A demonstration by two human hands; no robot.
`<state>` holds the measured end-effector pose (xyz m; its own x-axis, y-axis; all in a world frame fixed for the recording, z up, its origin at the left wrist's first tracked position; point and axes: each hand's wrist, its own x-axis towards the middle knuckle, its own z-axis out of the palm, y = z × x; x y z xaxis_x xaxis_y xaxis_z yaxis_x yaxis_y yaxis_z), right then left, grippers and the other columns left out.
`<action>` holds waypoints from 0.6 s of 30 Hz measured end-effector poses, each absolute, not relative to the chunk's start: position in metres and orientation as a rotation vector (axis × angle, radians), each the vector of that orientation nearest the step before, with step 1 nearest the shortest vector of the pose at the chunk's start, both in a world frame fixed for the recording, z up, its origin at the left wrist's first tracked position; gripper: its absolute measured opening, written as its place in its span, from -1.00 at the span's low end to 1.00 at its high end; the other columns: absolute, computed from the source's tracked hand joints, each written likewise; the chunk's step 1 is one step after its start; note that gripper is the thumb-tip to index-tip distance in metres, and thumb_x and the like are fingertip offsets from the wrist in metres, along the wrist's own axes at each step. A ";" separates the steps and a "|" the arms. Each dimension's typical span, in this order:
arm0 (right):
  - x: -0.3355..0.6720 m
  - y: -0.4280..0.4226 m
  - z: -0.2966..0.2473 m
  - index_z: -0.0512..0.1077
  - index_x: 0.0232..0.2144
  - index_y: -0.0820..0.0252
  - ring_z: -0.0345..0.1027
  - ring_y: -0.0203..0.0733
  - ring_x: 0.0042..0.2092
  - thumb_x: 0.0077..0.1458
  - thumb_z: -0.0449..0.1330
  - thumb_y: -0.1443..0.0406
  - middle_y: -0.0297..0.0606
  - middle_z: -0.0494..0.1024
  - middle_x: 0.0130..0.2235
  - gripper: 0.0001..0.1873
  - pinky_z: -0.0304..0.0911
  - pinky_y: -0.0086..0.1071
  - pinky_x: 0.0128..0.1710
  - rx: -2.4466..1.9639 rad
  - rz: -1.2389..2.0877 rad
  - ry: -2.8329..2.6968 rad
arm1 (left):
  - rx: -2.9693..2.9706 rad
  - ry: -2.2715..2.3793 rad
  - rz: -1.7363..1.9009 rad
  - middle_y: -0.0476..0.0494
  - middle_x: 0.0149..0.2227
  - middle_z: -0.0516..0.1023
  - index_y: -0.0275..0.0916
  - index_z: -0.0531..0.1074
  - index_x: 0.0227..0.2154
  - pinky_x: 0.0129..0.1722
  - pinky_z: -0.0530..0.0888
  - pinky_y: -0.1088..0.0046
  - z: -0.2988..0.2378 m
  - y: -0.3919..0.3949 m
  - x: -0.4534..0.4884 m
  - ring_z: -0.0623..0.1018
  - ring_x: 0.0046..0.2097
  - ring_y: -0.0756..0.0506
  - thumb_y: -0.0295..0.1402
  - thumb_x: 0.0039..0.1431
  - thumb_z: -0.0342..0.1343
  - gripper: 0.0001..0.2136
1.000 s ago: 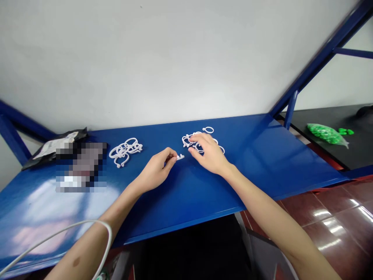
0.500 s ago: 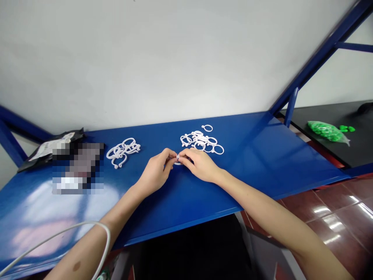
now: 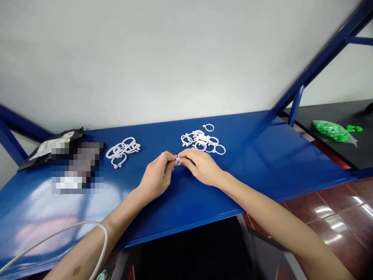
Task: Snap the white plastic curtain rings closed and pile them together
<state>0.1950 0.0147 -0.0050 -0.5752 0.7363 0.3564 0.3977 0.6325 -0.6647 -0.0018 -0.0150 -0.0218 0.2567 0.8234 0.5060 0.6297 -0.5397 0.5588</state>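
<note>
Between the fingertips of my left hand (image 3: 157,173) and my right hand (image 3: 199,165) is a small white plastic ring (image 3: 177,159). Both hands pinch it near its ball-tipped ends, and most of it is hidden by my fingers. Behind my right hand lies a pile of white rings (image 3: 204,140) that look closed into loops, with one ring (image 3: 209,127) set apart at the back. To the left of my left hand is a smaller group of white rings (image 3: 124,149); the front one has an open gap with ball ends.
All of this is on a blue table (image 3: 247,155) against a pale wall. A black plastic parcel (image 3: 55,146) and a blurred-out flat item (image 3: 84,163) lie at the left. A white cable (image 3: 72,224) crosses my left forearm. Green pieces in a clear bag (image 3: 333,131) are on a black surface at right.
My hands stay in nearly the same place, with my fingers shifted slightly on the ring. The view has turned a little; both groups of rings lie as before.
</note>
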 end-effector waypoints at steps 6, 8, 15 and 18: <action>0.193 0.015 -0.008 0.48 -0.15 0.13 0.45 -0.18 -0.11 0.43 0.08 0.29 -0.27 0.62 -0.14 -0.83 0.32 -0.29 -0.07 -0.867 0.655 -2.230 | 2.269 1.369 1.173 0.04 -0.38 0.53 -0.15 0.29 -0.23 -0.38 0.46 0.52 -0.024 -0.012 -0.002 0.56 -0.43 0.01 -0.38 0.39 -0.05 -0.94; 0.193 0.015 -0.008 0.48 -0.15 0.13 0.45 -0.18 -0.11 0.44 0.07 0.29 -0.27 0.62 -0.14 -0.82 0.32 -0.30 -0.07 -0.873 0.626 -2.246 | 2.305 1.362 1.169 0.05 -0.39 0.52 -0.15 0.30 -0.24 -0.37 0.46 0.52 -0.024 -0.012 -0.003 0.55 -0.42 0.01 -0.40 0.39 -0.06 -0.93; 0.196 0.011 -0.007 0.47 -0.17 0.18 0.44 -0.16 -0.18 0.44 0.04 0.29 -0.22 0.60 -0.21 -0.79 0.30 -0.32 -0.18 -0.915 0.456 -2.395 | 2.611 1.323 1.184 -0.02 -0.36 0.58 -0.18 0.34 -0.24 -0.37 0.46 0.56 -0.026 -0.014 -0.004 0.56 -0.39 0.02 -0.53 0.36 -0.09 -0.85; 0.198 0.009 -0.007 0.45 -0.20 0.19 0.46 -0.18 -0.21 0.44 0.03 0.32 -0.22 0.59 -0.22 -0.79 0.28 -0.34 -0.22 -0.905 0.412 -2.449 | 2.734 1.269 1.216 -0.06 -0.32 0.62 -0.19 0.37 -0.22 -0.38 0.46 0.56 -0.029 -0.013 -0.004 0.58 -0.39 0.02 -0.60 0.32 -0.10 -0.79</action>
